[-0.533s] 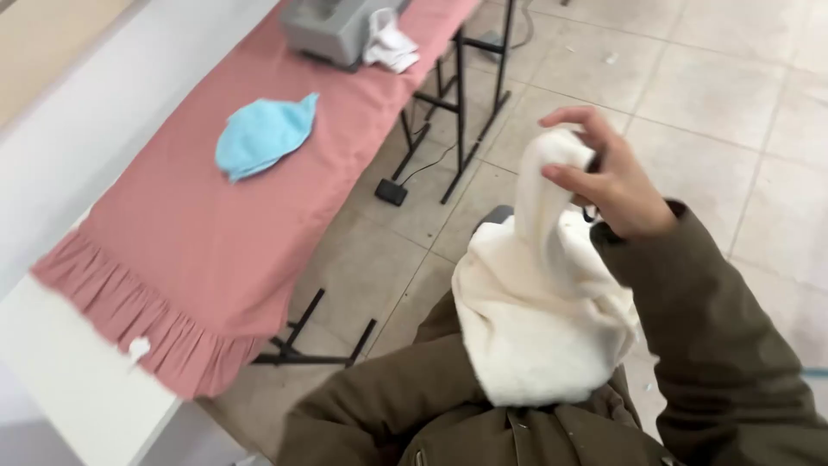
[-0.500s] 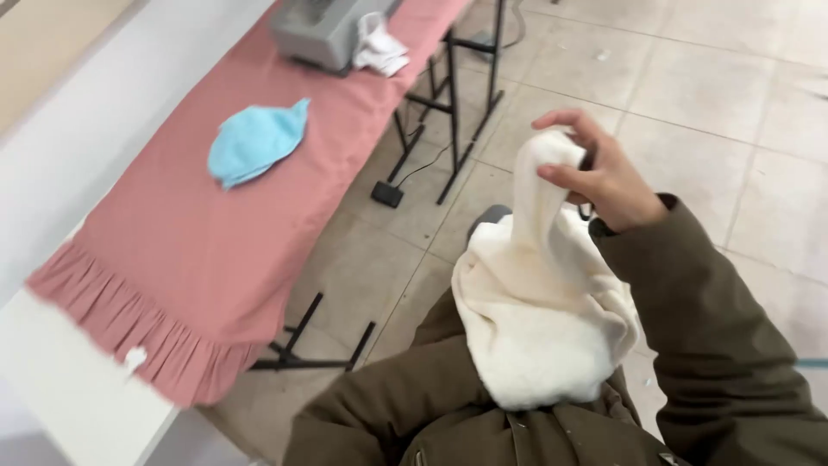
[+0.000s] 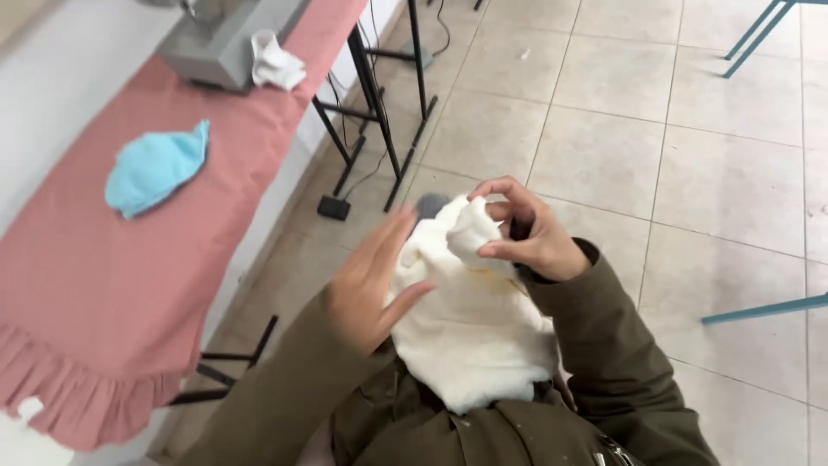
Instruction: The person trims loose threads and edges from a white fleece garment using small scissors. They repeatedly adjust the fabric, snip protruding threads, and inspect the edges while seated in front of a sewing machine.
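Below and around the grip, largest first:

Floor: pale square tiles [image 3: 655, 164] spread beyond and to the right of the grip, well below the hands.

Table cover: a pink cloth with a frilled hem [image 3: 112, 285] lies well to the left of the grip, on a long table with black metal legs [image 3: 379, 112].

Jacket: dark olive sleeves and front [image 3: 595, 371] sit directly under the grip; the cloth's lower part rests on the jacket front.

Cloth: a cream-white fleecy cloth [image 3: 474, 336] is bunched between both hands, its top pulled up into a small peak.

Machine: a grey boxy device [image 3: 228, 43] stands at the far end of the table, well apart from the grip, with a small white rag [image 3: 276, 62] touching its side.

Blue cloth: a light blue folded piece [image 3: 155, 168] lies on the pink cover, left of the grip.

Left hand: the left hand [image 3: 371, 285] is spread wide, blurred, palm against the cloth's left side; not closed on it.

Right hand: the right hand [image 3: 530, 233] pinches the cloth's peak between thumb and fingertips [image 3: 490, 250].
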